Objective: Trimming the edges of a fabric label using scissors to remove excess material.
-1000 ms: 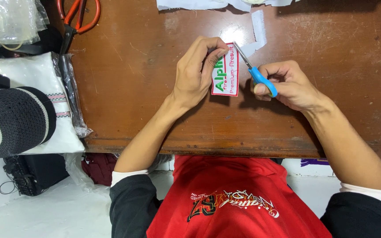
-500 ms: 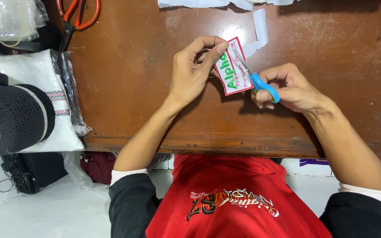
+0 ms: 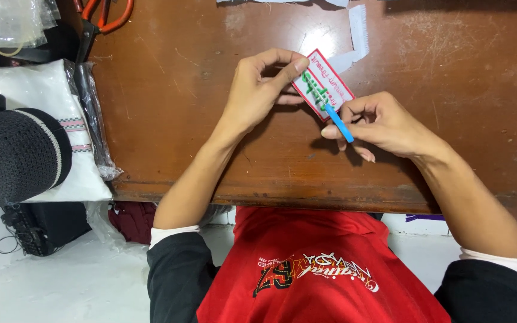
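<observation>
Your left hand [image 3: 255,90] pinches small red-bordered white fabric label [image 3: 323,84] above brown wooden table [image 3: 181,90]. Your right hand [image 3: 384,122] grips blue-handled pointed tool [image 3: 337,121], tip on label. Orange-handled scissors [image 3: 106,15] well apart from label.

One label [image 3: 324,85], one blue tool [image 3: 338,122], perhaps two caps [image 3: 16,152].
</observation>
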